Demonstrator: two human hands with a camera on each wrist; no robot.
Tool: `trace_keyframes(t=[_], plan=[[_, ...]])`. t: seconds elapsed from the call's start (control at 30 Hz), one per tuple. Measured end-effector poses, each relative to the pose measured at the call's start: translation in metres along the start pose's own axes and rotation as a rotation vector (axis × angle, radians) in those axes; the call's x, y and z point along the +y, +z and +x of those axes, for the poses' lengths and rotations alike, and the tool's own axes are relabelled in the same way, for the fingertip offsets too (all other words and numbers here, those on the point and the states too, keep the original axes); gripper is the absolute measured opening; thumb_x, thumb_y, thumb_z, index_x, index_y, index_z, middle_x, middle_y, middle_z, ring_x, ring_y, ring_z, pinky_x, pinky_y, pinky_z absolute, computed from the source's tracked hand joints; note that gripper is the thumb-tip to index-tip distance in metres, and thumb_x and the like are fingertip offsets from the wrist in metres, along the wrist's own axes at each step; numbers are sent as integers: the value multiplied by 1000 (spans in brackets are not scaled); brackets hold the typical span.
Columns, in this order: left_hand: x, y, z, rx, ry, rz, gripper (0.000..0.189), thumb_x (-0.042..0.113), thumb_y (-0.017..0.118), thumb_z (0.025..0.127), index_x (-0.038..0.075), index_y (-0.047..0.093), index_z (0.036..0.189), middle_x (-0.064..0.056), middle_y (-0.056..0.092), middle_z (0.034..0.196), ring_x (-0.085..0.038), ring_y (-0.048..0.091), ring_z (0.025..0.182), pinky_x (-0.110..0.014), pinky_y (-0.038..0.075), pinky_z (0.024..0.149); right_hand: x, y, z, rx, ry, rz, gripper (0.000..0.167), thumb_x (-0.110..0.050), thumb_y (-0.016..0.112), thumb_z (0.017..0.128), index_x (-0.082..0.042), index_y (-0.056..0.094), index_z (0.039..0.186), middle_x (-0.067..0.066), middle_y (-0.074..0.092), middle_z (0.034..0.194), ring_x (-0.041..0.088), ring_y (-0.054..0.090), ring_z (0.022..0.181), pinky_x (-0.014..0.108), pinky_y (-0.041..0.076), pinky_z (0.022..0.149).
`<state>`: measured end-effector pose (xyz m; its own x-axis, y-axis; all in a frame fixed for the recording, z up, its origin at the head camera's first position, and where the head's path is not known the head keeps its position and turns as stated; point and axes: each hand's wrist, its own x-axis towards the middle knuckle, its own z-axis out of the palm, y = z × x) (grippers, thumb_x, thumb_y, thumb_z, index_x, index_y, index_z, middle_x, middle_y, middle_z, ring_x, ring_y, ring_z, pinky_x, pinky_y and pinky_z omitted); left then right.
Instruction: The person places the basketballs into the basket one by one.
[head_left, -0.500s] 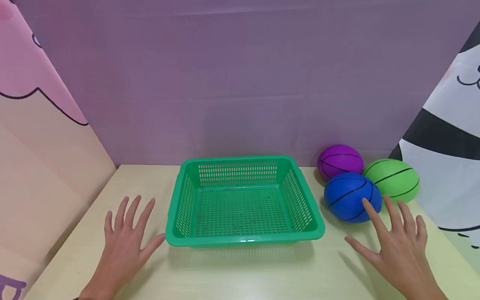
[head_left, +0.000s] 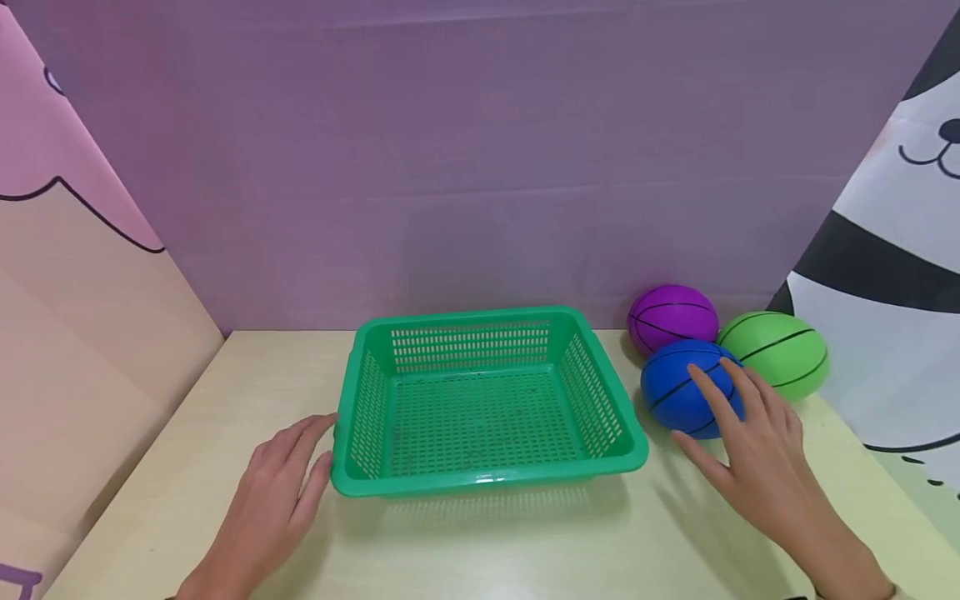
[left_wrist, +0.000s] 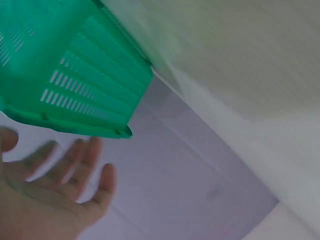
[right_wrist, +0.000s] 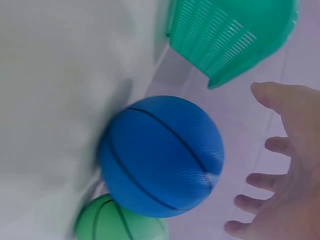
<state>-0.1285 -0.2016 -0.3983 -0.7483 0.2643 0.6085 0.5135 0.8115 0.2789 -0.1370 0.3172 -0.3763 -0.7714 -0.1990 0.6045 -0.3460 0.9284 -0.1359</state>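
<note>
A green plastic basket (head_left: 491, 481) with slotted walls stands upright in the middle of the table, nothing inside it. My left hand (head_left: 273, 492) is at its left rim, fingers loosely bent and fingertips right by the edge; the left wrist view has these fingers (left_wrist: 82, 167) just off the rim, holding nothing. Over the near right side of a blue ball (head_left: 678, 387) hovers my right hand (head_left: 765, 462), fingers spread. In the right wrist view a gap separates that hand from the blue ball (right_wrist: 160, 155). Behind the blue ball sit a purple ball (head_left: 671, 317) and a green ball (head_left: 783, 354).
The pale wooden table (head_left: 480, 558) ends at a purple cloth backdrop (head_left: 480, 167). A pink and beige printed panel (head_left: 75, 292) borders the left side, a panda-printed panel (head_left: 892, 325) the right.
My left hand has shifted right to the basket's rim, its spread fingers now drawn together. The right hand has moved up and left over the blue ball. The view has shifted slightly.
</note>
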Motion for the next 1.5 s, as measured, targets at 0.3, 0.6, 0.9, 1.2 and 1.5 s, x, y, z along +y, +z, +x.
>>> trace_keyframes(t=[0.3, 0.6, 0.9, 1.2, 1.5], plan=[[20, -1, 16, -186, -358, -204, 48, 26, 65, 98, -3, 56, 134, 12, 53, 66, -4, 51, 61, -24, 44, 62, 31, 10, 47, -251, 101, 27, 82, -38, 71, 93, -10, 27, 156, 38, 29, 145, 66, 29, 123, 79, 26, 85], [22, 5, 21, -163, -484, -472, 50, 19, 60, 102, -1, 45, 145, -1, 58, 70, -18, 60, 54, -27, 49, 59, 54, 24, 61, -341, 208, 46, 99, -54, 71, 88, -4, 20, 156, 43, 21, 144, 72, 27, 116, 84, 31, 79], [16, 13, 12, -45, -533, -807, 53, 18, 61, 101, 4, 43, 148, -1, 61, 75, -11, 55, 59, -28, 53, 57, 64, 36, 62, -297, 218, 69, 110, -56, 78, 80, 0, 20, 155, 45, 22, 141, 74, 29, 114, 80, 39, 75], [13, 21, 6, 33, -528, -908, 44, 11, 59, 101, 3, 51, 144, 2, 53, 66, -8, 48, 55, -24, 44, 47, 54, 52, 50, -132, 83, -18, 112, -44, 91, 65, -3, 32, 150, 39, 31, 138, 68, 35, 111, 79, 42, 69], [14, 24, 5, 52, -537, -946, 41, 11, 59, 102, 3, 54, 142, 2, 50, 62, -9, 44, 53, -24, 39, 46, 43, 54, 51, -89, 50, -45, 111, -38, 94, 59, -8, 35, 148, 37, 31, 140, 67, 34, 115, 81, 38, 70]])
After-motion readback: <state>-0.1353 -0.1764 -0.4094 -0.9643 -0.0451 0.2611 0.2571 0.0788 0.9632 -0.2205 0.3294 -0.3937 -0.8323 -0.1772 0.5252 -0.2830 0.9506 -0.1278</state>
